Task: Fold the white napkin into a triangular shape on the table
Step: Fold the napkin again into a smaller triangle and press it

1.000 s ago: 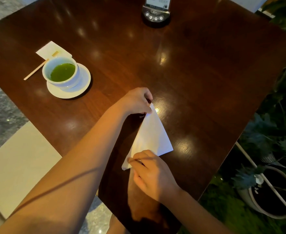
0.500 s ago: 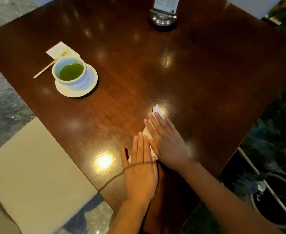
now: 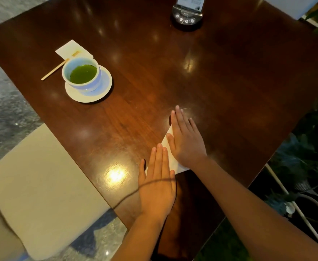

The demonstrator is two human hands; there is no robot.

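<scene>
The white napkin (image 3: 177,166) lies folded on the dark wooden table (image 3: 210,81) near its front corner, mostly hidden under both hands. Only a narrow strip along its left edge and a patch between the hands show. My right hand (image 3: 186,140) lies flat, palm down, on the napkin's far part, its fingers reaching past the far tip. My left hand (image 3: 157,183) rests flat on the near corner, fingers together and pointing away from me. Neither hand grips anything.
A white cup of green tea (image 3: 83,74) stands on a saucer (image 3: 105,87) at the left, with a wooden stick (image 3: 54,69) and a small white paper (image 3: 71,48) behind it. A call-button stand (image 3: 187,16) sits at the far edge. A beige seat cushion (image 3: 32,185) lies left, plants (image 3: 314,147) right.
A second ago both hands pinched the napkin's corners. They have since let go and laid flat on it, and the right hand has slid forward over the far tip.
</scene>
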